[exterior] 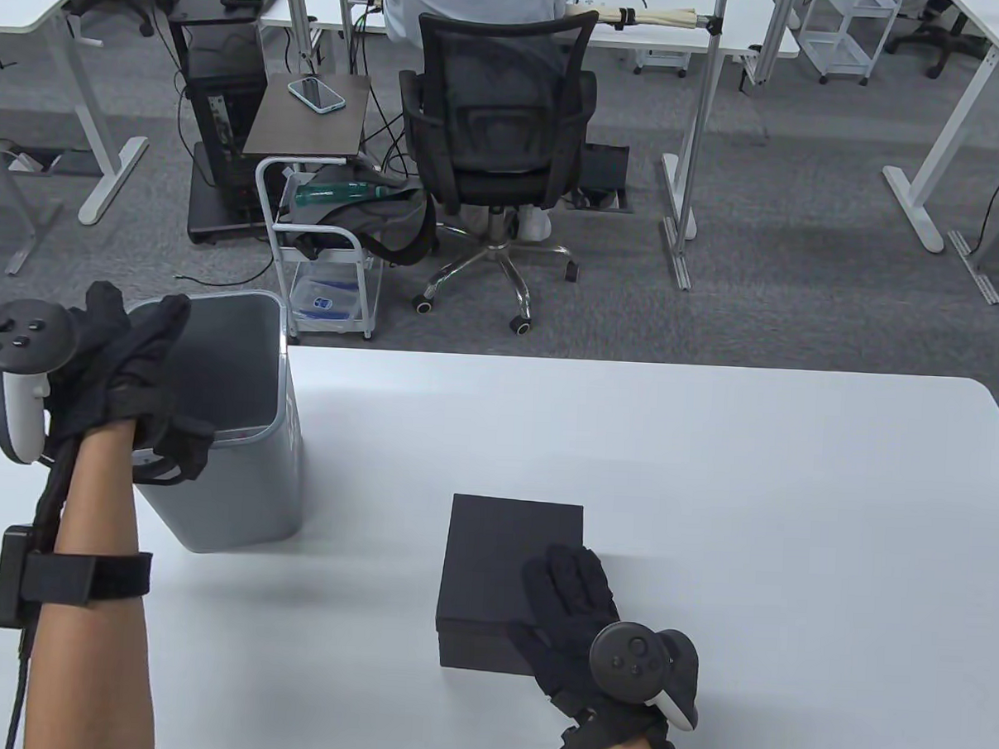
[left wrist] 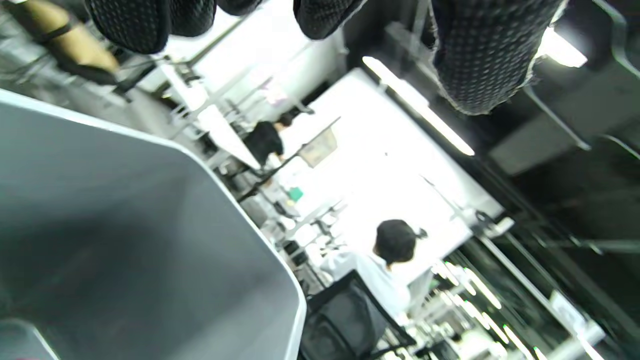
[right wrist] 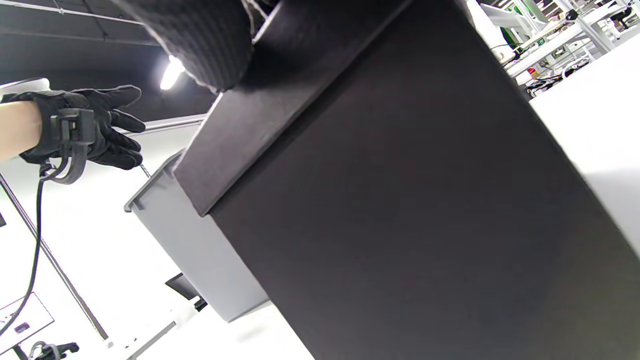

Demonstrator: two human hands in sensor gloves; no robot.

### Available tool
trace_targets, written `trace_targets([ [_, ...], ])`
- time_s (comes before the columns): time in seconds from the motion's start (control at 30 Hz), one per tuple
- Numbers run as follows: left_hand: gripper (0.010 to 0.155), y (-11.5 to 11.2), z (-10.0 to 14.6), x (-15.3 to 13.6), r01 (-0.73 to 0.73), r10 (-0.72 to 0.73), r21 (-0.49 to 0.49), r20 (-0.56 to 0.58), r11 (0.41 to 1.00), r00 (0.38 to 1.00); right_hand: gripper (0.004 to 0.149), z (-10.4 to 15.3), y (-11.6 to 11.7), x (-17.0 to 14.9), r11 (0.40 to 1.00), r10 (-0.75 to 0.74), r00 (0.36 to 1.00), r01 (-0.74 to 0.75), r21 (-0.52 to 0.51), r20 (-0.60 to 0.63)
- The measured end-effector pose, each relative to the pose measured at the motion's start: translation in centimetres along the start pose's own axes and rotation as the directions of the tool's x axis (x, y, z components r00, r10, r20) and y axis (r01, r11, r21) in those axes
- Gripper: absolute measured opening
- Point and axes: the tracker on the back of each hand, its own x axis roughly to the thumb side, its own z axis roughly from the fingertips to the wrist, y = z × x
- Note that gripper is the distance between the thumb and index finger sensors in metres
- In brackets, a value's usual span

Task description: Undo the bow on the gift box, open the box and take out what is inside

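One black gift box [exterior: 508, 557] on the white table [exterior: 711, 450], sitting near the front edge, a bit left of centre. Lid on, no ribbon or bow showing on it. It's squarish, sides roughly square to the table edges w/ a slight twist; can't pick a clear long axis from the table view. Matte black card, flat top, crisp corners; in the right wrist view the lid's skirt overlaps the base w/ a sharp step.

Right hand [exterior: 576, 614] lies on the lid's near-right corner, fingers spread and fairly straight across the top, thumb down at the near side wall. Flat rest, not a pinch; nothing gripped.

Left hand [exterior: 123, 358] is up over the grey bin [exterior: 238, 495], fingers loosely extended, holding nothing. Left wrist view is blurred, just knit dotted fingertips [left wrist: 487, 60] over the bin's smooth grey inside.

The bin is a rounded-rectangle plastic tub w/ a pale rim, standing on the table's left side, well apart from the box.

Room: wide bare tabletop right of the box and beyond it toward the far edge; a gap between box and bin. Beyond the table, a mesh office chair [exterior: 499, 110] and a wire cart [exterior: 323, 243] on grey carpet.
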Motion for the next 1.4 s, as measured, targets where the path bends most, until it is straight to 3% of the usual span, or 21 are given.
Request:
trace_targets([
  [0.17, 0.1, -2.3, 6.7, 3.0, 0.15, -0.121, -0.058, 0.344, 0.987, 0.931, 0.074, 0.0, -0.1, -0.3, 0.999, -0.052, 0.998, 0.052, -0.005, 0.037],
  [0.3, 0.097, -6.6, 15.1, 3.8, 0.346, -0.249, -0.063, 0.574, 0.936, 0.78, 0.079, 0.2, -0.9, -0.2, 0.998, 0.035, 0.999, -0.034, 0.057, -0.024],
  [0.37, 0.096, -9.5, 19.5, 3.2, 0.466, -0.287, -0.136, 0.631, 0.874, 0.721, 0.08, 0.2, -0.9, -0.5, 0.997, 0.026, 1.0, -0.025, 0.071, -0.016],
  [0.5, 0.1, -14.5, 24.0, 0.9, 0.469, -0.254, -0.154, 0.674, 0.87, 0.694, 0.079, 0.1, -0.8, -1.1, 0.997, -0.014, 1.0, 0.012, 0.076, 0.019],
  [0.63, 0.103, -19.3, 25.8, -1.7, 0.43, -0.169, -0.252, 0.663, 0.867, 0.729, 0.081, 0.0, -0.9, -0.6, 0.988, 0.117, 0.992, -0.122, 0.1, 0.049],
  [0.7, 0.106, -20.9, 26.0, -2.9, 0.43, -0.187, -0.245, 0.641, 0.869, 0.744, 0.082, 0.0, -0.8, -0.3, 0.976, 0.192, 0.98, -0.197, 0.091, 0.059],
  [0.8, 0.109, -22.4, 26.0, -4.3, 0.422, -0.183, -0.274, 0.609, 0.864, 0.771, 0.082, 0.1, -0.7, -0.6, 0.984, 0.156, 0.985, -0.161, 0.075, 0.076],
  [0.93, 0.107, -23.6, 26.1, -5.1, 0.36, -0.086, -0.371, 0.585, 0.856, 0.806, 0.081, -0.1, -0.5, -1.6, 0.997, 0.035, 0.994, -0.041, 0.065, 0.1],
  [1.13, 0.095, -24.7, 25.7, -6.1, 0.283, 0.037, -0.491, 0.545, 0.823, 0.837, 0.08, 0.0, 0.0, -1.1, 0.998, 0.054, 0.992, -0.059, 0.036, 0.116],
  [1.27, 0.094, -25.0, 25.4, -6.3, 0.263, 0.031, -0.521, 0.488, 0.812, 0.872, 0.08, 0.1, 0.3, -0.8, 0.997, 0.072, 0.991, -0.074, 0.01, 0.113],
  [1.4, 0.093, -25.5, 25.4, -6.2, 0.282, 0.011, -0.487, 0.515, 0.827, 0.857, 0.079, 0.1, 0.3, -0.7, 0.998, 0.069, 0.991, -0.069, -0.001, 0.113],
])
